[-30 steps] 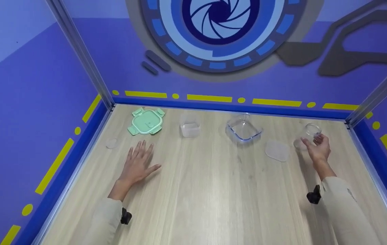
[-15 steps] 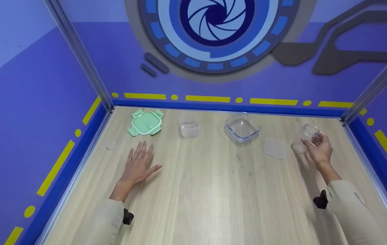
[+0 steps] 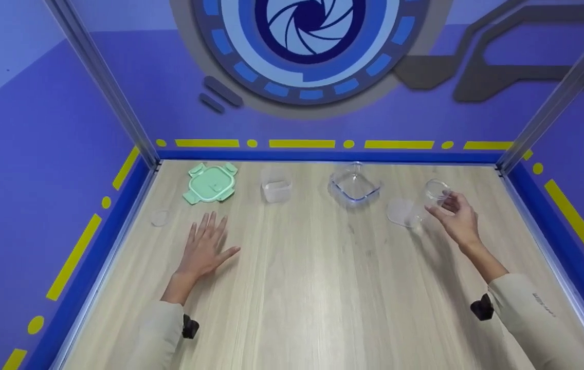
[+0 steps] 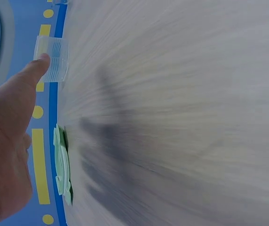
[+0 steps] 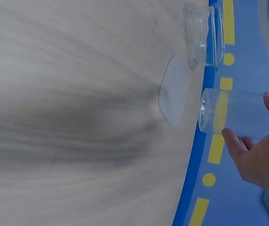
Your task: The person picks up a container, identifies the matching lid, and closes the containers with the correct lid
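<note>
The person's right hand [image 3: 460, 221] holds a clear, colourless cylindrical cup [image 3: 433, 194] between thumb and fingers, the grip narrowed to the cup's width. The cup is at the right of the scene, roughly upright and raised off the pale wood-grain table [image 3: 312, 288], its lower end apart from the surface. Just beside it, to the left and below, a translucent whitish square lid with rounded corners [image 3: 400, 212] lies flat on the table.

The left hand [image 3: 202, 257] is over the left side of the table, palm down, fingers spread wide and thumb pointing right. Its dark shadow falls on the wood in the left wrist view. The nearest thing to its fingertips is a pale green square lid with four side flaps [image 3: 212, 183], flat on the far left. Left of that hand lies a small, clear round disc [image 3: 160, 218].

Along the far side, a frosted, translucent square tub [image 3: 276, 187] stands right of the green lid, and a clear square container with a bluish rim [image 3: 355, 187] stands further right. Behind them rises a purple-blue wall [image 3: 168, 92] marked with yellow dashes and dots.
</note>
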Available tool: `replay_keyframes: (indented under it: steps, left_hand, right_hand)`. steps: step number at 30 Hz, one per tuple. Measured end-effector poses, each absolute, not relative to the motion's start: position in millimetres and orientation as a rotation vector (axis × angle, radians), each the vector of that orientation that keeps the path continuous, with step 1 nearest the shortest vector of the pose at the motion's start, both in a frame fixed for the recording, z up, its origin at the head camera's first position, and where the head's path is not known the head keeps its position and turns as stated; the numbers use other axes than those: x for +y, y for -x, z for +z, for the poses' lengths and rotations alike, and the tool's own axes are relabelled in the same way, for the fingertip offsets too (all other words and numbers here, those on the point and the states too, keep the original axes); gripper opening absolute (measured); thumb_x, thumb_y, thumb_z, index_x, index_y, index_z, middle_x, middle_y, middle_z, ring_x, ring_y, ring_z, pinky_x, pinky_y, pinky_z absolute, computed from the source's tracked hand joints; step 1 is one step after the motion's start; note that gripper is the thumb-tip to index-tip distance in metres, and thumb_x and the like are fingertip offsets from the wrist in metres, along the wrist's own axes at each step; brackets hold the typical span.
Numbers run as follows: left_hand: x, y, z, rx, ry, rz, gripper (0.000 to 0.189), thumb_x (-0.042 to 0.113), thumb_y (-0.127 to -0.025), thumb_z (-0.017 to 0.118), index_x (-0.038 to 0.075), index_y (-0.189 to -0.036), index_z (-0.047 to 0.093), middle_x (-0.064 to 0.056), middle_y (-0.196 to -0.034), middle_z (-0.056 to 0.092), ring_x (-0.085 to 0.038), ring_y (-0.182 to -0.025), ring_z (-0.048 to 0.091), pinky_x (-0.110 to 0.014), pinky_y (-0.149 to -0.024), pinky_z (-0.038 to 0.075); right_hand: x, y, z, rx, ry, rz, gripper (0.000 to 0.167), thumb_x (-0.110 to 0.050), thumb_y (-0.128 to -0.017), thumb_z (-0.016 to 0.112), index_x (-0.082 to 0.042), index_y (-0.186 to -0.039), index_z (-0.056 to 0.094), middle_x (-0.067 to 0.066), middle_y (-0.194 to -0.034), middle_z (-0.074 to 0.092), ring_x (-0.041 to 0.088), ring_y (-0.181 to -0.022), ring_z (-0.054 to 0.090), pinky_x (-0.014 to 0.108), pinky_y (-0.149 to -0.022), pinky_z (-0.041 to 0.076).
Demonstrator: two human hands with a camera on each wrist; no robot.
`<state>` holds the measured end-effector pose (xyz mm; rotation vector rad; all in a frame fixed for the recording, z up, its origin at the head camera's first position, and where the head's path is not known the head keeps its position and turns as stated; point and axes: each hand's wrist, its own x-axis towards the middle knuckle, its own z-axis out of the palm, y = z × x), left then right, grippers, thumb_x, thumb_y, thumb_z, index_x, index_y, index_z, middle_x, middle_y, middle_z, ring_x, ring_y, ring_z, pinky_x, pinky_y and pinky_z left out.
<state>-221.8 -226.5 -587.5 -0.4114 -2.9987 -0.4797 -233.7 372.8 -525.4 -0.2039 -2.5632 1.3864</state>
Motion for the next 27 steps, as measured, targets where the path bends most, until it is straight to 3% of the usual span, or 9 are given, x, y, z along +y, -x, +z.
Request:
replay_keyframes:
  steps: [4,9,11,18,27]
  left_hand:
    - [-225.6,223.8,-587.1,-2.998,0.424,-0.484,0.088,0.056,-0.094,0.062,0.006,-0.16,0.033,-0.026,-0.167,0.023,-0.043,-0.158,0.015,-0.064,-0.126,0.009]
    - [-227.3,222.2,-589.2,-3.007,0.434,-0.481,0.087,0.056,-0.094,0.063,0.007,-0.159,0.034,-0.026,-0.167,0.024,-0.044,-0.157,0.016,-0.065,-0.126,0.01]
    - [-228.6,220.5,-590.4,-3.014,0.432,-0.475,0.087,0.056,-0.094,0.064,0.007,-0.159,0.034,-0.025,-0.167,0.024,-0.044,-0.157,0.016,-0.065,-0.126,0.01]
    - [-232.5,220.1,-589.7,-3.029,0.403,-0.448,0.088,0.058,-0.094,0.062,0.009,-0.161,0.031,-0.025,-0.168,0.023,-0.043,-0.158,0.014,-0.064,-0.126,0.01]
    - [-233.6,217.9,-592.2,-3.02,0.421,-0.471,0.086,0.056,-0.095,0.062,0.007,-0.16,0.033,-0.026,-0.167,0.023,-0.044,-0.158,0.014,-0.064,-0.126,0.009]
  right_hand:
    - [355.4,234.5,-523.5,-2.57,0.136,1.465,0.065,-0.028,-0.096,0.073,0.002,-0.147,0.046,0.027,-0.139,0.059,0.032,-0.126,0.058,0.0,-0.081,0.043]
    - [325.9,234.0,-517.7,-2.585,0.048,1.547,0.065,-0.028,-0.094,0.075,0.0,-0.147,0.048,0.024,-0.137,0.061,0.007,-0.114,0.061,0.003,-0.083,0.047]
    - [313.8,235.2,-516.4,-2.593,-0.002,1.578,0.065,-0.026,-0.094,0.076,-0.001,-0.147,0.048,0.024,-0.136,0.062,0.004,-0.112,0.061,0.004,-0.083,0.048]
    - [272.4,251.0,-522.1,-2.593,-0.148,1.718,0.066,-0.017,-0.093,0.076,-0.001,-0.149,0.045,0.027,-0.136,0.062,0.037,-0.127,0.061,0.006,-0.083,0.049]
    - [229.8,262.0,-546.9,-2.618,-0.213,1.778,0.066,-0.012,-0.088,0.08,0.003,-0.144,0.049,0.028,-0.133,0.063,0.042,-0.126,0.061,0.013,-0.086,0.052]
